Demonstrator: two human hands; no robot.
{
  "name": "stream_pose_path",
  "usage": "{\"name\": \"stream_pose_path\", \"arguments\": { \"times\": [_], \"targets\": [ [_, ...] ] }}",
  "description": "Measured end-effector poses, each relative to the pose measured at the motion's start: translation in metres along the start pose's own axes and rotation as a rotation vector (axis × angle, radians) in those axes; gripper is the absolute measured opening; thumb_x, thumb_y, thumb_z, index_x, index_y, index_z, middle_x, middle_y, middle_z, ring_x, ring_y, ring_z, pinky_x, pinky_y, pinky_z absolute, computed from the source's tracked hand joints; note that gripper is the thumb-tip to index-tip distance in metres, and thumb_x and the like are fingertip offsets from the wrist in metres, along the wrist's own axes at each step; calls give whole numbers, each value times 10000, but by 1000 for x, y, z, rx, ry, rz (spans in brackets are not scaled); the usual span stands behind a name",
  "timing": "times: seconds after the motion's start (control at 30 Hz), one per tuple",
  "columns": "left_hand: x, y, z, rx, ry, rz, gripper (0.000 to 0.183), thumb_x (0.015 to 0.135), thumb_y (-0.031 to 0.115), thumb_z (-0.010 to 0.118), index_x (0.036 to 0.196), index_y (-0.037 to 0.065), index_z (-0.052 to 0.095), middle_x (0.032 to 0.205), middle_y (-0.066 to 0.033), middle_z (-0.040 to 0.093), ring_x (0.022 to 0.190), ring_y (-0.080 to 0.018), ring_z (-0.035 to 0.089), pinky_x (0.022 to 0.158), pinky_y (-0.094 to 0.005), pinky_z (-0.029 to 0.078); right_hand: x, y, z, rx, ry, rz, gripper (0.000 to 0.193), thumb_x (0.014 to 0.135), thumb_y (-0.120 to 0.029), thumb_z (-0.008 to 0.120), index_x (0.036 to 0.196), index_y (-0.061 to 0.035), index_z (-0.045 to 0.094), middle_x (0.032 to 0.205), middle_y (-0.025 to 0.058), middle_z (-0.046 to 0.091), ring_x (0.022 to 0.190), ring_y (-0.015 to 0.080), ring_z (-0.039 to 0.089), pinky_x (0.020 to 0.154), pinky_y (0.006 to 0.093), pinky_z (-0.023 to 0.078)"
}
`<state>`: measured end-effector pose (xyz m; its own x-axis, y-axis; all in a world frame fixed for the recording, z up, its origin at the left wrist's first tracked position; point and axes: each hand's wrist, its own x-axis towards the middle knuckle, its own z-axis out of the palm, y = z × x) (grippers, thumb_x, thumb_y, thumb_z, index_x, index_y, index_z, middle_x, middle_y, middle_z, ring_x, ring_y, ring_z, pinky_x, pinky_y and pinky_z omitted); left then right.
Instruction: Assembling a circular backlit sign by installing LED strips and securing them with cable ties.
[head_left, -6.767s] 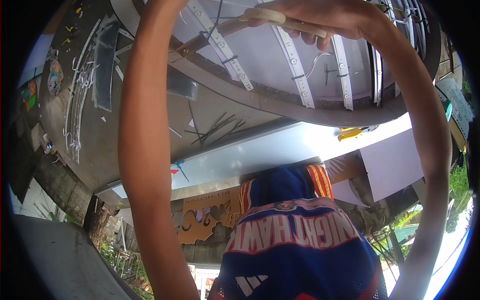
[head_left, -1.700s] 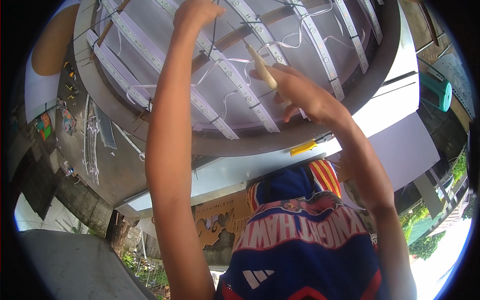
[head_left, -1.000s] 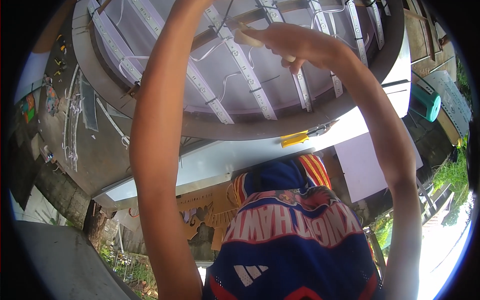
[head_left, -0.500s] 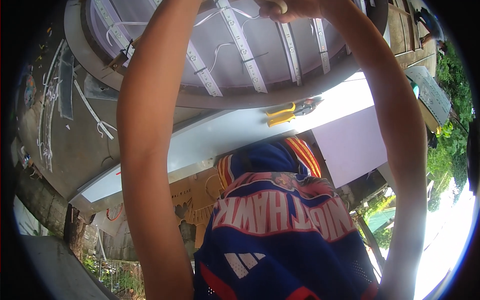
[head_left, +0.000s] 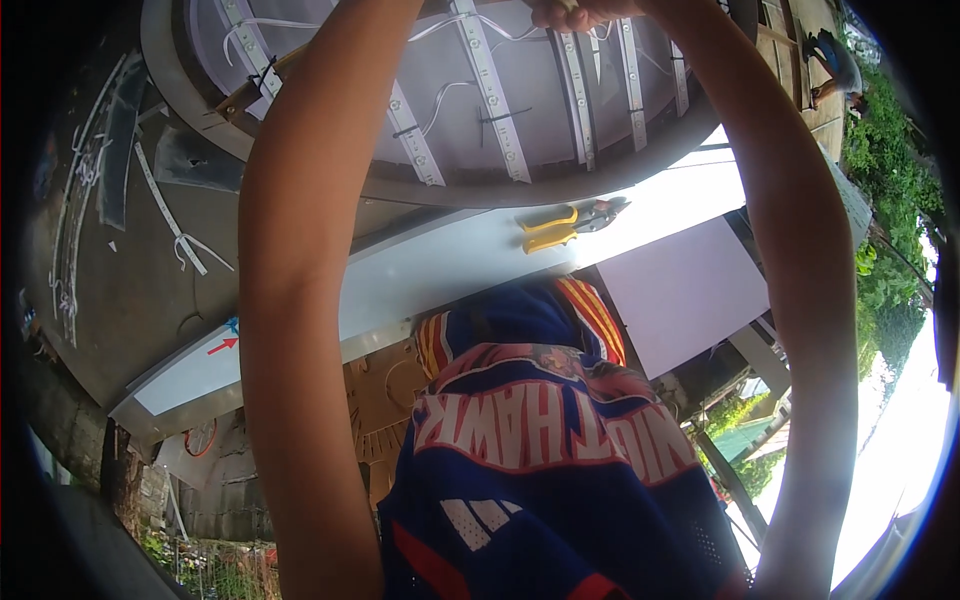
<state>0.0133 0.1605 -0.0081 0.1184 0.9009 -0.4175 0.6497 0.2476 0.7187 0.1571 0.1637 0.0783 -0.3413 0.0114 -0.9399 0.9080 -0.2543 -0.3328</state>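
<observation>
At the top edge, my right hand (head_left: 590,14) shows only in part, its fingers curled closed above the round light box. What they grip is cut off or too small to make out. My left forearm (head_left: 310,240) reaches up past the top edge, so my left hand is out of view. Inside the round light box (head_left: 400,192) run several LED strips (head_left: 487,90), joined by thin white wires (head_left: 437,105). Dark ties cross some of the strips. Nearer to me, a pair of yellow-handled snips (head_left: 550,238) lies on a long white panel (head_left: 430,265).
Cut strip pieces (head_left: 170,205) and a grey flat offcut (head_left: 195,160) lie on the dark surface at left. A pale lilac sheet (head_left: 685,290) is at right, near my body. Another person (head_left: 832,70) bends at the far upper right, beside greenery.
The whole view has shifted slightly, and the light box sits a little higher in it. My right hand has moved toward the top edge, with less of it showing. The snips stay on the panel.
</observation>
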Motion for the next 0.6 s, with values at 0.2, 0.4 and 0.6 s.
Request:
{"name": "stream_pose_path", "arguments": {
  "times": [0.2, 0.4, 0.6],
  "targets": [
    [-19, -25, -4, -164, 255, -48, 123, 707, 73, 615, 763, -23, 669, 619, -155, 591, 507, -239, 513, 460, -422, 413, 11, -11, 25, 38, -47, -11, 306, 950, -353, 540, 830, -81, 466, 624, 34, 466, 459, 133, 494, 386, 228, 407],
    [-24, -10, -21, -441, 399, -109, 180, 769, 148, 585, 681, -7, 604, 544, -87, 488, 469, -175, 414, 420, -376, 294, 36, 15, 15, 175, -23, -121, 220, 880, -227, 653, 840, -85, 491, 578, 7, 448, 428, 110, 457, 393, 221, 431],
    [-105, 8, -74, -643, 544, 35, 218, 870, 253, 591, 772, 61, 623, 589, -7, 472, 504, -135, 426, 457, -308, 321, -20, 67, 36, -592, 245, -495, 321, 951, -143, 492, 1263, -76, 531, 792, 88, 585, 687, 150, 572, 619, 262, 476]
  ]
}}
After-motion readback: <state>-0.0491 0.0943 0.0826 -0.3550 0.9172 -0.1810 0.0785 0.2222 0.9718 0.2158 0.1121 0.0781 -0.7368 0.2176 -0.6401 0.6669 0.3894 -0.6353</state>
